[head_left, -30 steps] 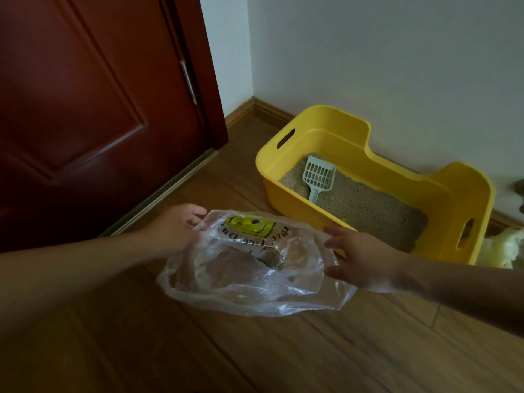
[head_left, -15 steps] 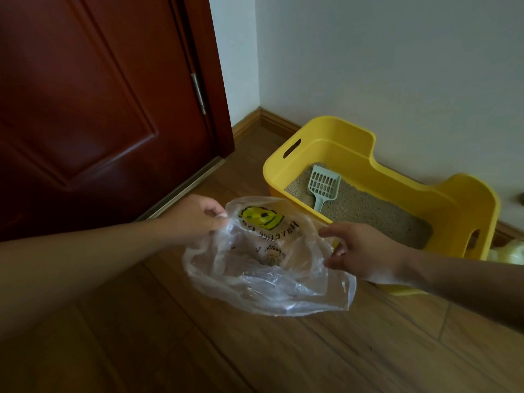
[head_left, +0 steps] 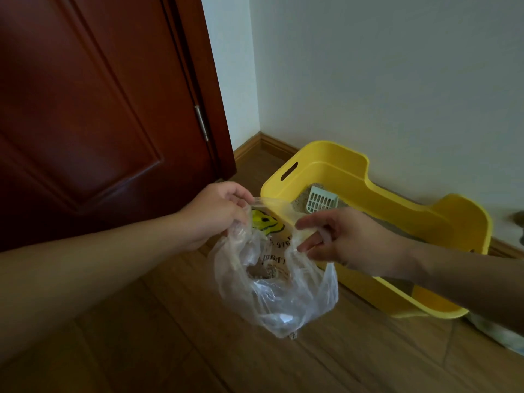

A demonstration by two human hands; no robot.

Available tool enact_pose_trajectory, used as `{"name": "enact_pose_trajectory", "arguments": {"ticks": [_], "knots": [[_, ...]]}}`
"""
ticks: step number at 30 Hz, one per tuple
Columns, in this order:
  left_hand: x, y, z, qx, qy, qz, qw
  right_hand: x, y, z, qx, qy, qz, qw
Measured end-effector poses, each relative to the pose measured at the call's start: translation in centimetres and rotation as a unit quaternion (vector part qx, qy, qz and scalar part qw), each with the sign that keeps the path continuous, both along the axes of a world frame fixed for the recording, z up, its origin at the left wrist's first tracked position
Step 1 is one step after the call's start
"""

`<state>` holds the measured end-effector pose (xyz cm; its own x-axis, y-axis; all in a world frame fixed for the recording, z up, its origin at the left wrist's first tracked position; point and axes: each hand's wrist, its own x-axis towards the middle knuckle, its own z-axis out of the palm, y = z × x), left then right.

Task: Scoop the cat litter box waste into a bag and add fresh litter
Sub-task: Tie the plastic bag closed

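A clear plastic bag with a yellow smiley print hangs between my hands, lifted off the wooden floor, with brownish clumps inside at its bottom. My left hand grips the bag's left handle. My right hand pinches the right handle, fingers threaded through it. Behind the bag sits the yellow litter box against the wall, holding beige litter. A pale slotted scoop lies in the litter at the box's left end; my right hand hides its handle.
A dark red door stands shut at the left, with the wall corner and baseboard behind the box. A pale bag-like object lies on the floor at the right, past the box. Wooden floor spreads in front.
Both hands have gathered the bag's handles and raised it from the floor, so it now hangs upright instead of lying spread flat. The view has tilted upward.
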<state>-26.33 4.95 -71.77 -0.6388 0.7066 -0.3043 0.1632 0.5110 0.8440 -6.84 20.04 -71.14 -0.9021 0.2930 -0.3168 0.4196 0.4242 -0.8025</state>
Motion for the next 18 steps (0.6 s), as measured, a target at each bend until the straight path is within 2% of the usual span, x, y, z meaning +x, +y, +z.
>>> {"name": "enact_pose_trajectory", "arguments": {"ticks": [10, 15, 18], "knots": [[2.9, 3.3, 3.0, 0.072, -0.055, 0.114, 0.989, -2.3, -2.6, 4.8, -0.001, 0.141, 0.036, 0.989], [3.2, 3.8, 2.7, 0.068, -0.07, 0.112, 0.989, -2.2, -2.6, 4.4, 0.042, 0.13, 0.022, 0.99], [3.7, 3.9, 2.8, 0.071, -0.067, 0.1, 0.99, -2.3, -2.2, 3.7, 0.033, 0.113, -0.001, 0.993]]}}
